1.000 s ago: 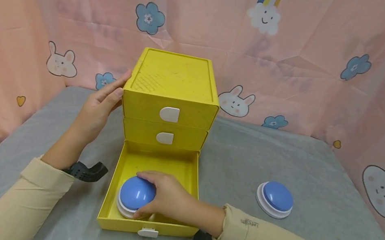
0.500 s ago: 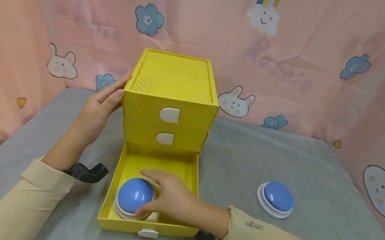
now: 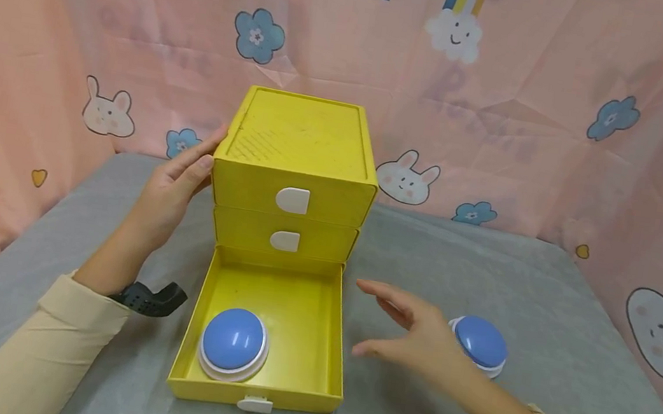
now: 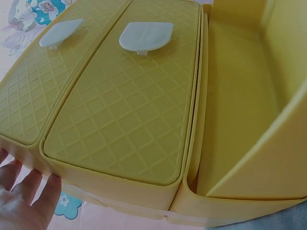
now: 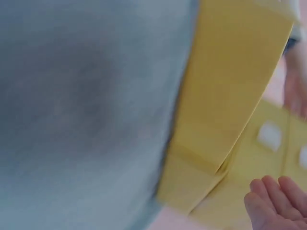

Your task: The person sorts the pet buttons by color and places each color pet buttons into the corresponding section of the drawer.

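Observation:
A yellow cabinet of stacked drawers (image 3: pixel 304 132) stands at the middle of the table, its bottom drawer (image 3: pixel 304 330) pulled out. Inside that drawer, at the front left, sits a blue dome push button (image 3: pixel 233 339) on a white base. My left hand (image 3: pixel 169 195) rests against the cabinet's left side, fingers extended; the left wrist view shows its fingertips (image 4: pixel 50 187) at the cabinet's edge. To the right of the drawer my right hand (image 3: pixel 416 332) is in the air, holding nothing, thumb and fingers apart. Just beyond it lies a second blue push button (image 3: pixel 481 340), partly hidden by the hand.
Two upper drawers with white tabs (image 3: pixel 292 200) are closed. A grey cloth (image 3: pixel 425 263) covers the table. Behind it hangs a pink printed curtain (image 3: pixel 507 133). Black wrist straps (image 3: pixel 153 299) stick out below both forearms.
My right hand has let go of the push button in the drawer and moved right, out over the table. The left hand stays at the cabinet's side.

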Demonstrator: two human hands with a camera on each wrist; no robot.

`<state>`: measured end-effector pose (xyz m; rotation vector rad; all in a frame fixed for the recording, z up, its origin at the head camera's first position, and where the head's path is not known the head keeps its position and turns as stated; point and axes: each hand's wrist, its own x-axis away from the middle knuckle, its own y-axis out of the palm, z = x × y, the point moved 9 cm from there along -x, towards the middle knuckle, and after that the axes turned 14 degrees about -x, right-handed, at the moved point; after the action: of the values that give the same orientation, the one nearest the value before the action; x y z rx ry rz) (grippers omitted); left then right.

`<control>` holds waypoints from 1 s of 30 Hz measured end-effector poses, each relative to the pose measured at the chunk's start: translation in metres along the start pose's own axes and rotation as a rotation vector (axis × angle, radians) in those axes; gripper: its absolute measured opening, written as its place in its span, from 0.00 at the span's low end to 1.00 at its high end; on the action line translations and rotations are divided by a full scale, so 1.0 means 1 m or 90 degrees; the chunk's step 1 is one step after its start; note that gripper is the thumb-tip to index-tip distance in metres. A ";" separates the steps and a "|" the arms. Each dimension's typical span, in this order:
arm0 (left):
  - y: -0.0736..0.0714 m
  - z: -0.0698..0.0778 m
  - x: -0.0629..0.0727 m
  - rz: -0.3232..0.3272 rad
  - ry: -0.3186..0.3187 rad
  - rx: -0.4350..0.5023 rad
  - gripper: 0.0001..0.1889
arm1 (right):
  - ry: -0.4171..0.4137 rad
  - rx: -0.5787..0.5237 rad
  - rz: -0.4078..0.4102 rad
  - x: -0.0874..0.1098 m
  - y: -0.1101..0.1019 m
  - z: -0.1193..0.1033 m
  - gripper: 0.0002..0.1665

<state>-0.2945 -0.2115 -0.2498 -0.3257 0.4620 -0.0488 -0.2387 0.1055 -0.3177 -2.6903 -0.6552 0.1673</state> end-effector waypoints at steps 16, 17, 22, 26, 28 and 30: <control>0.001 0.003 0.001 0.004 -0.021 0.000 0.26 | 0.153 0.113 0.163 0.062 -0.121 0.073 0.47; 0.001 0.003 0.002 0.004 -0.020 0.002 0.26 | 0.160 0.119 0.170 0.064 -0.125 0.077 0.48; 0.001 0.004 0.002 0.005 -0.015 0.007 0.26 | 0.198 0.124 0.172 0.071 -0.136 0.095 0.52; 0.001 0.003 0.001 0.005 -0.010 0.003 0.26 | 0.201 0.116 0.164 0.073 -0.141 0.105 0.54; 0.001 0.003 0.001 0.004 -0.008 0.001 0.26 | 0.199 0.113 0.161 0.073 -0.143 0.108 0.54; 0.000 0.003 0.001 0.004 -0.006 -0.001 0.27 | 0.208 0.105 0.151 0.074 -0.144 0.113 0.55</control>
<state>-0.2928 -0.2105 -0.2480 -0.3258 0.4537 -0.0410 -0.2559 0.2952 -0.3703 -2.5456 -0.2143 -0.1500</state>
